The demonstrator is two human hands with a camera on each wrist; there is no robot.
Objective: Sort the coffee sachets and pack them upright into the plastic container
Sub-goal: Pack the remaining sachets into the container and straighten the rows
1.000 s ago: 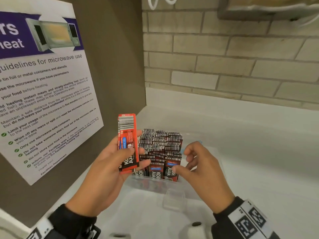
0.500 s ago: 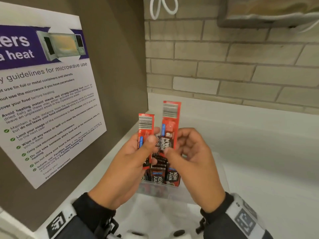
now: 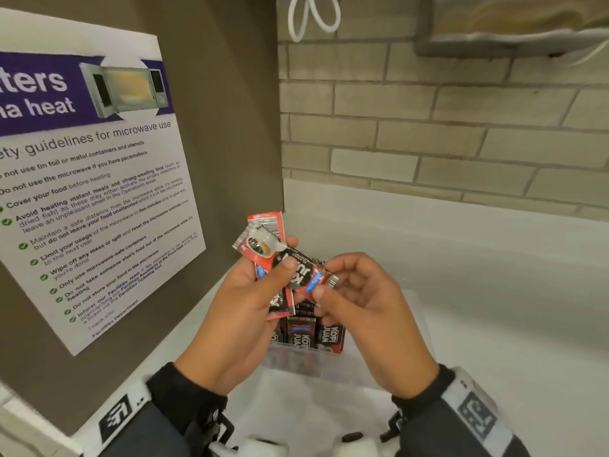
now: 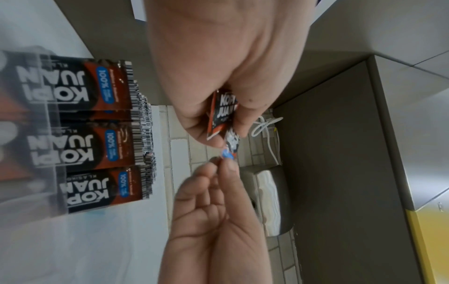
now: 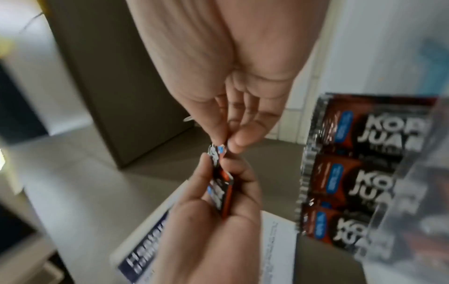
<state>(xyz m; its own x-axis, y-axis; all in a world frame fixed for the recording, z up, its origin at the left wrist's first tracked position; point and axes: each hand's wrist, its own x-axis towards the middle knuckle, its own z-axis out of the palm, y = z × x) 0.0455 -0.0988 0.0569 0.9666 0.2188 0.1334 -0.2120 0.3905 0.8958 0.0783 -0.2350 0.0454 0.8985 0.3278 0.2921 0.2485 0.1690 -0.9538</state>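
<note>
My left hand holds a red coffee sachet upright, above the clear plastic container. A second sachet lies slanted across the first; my left thumb presses its middle and my right hand pinches its lower end. Several red and black sachets stand upright in rows inside the container below both hands. In the left wrist view my left hand pinches the sachets and the right fingertips meet the blue-marked end. The right wrist view shows the right fingers pinching that end.
A microwave guideline poster hangs on the brown panel at left. A brick wall stands behind the white counter. A metal dispenser and a white cord are on the wall above.
The sachet my right hand drew up from the container has tipped from upright to slanted across the left hand's sachet. Both hands stay close together above the container.
</note>
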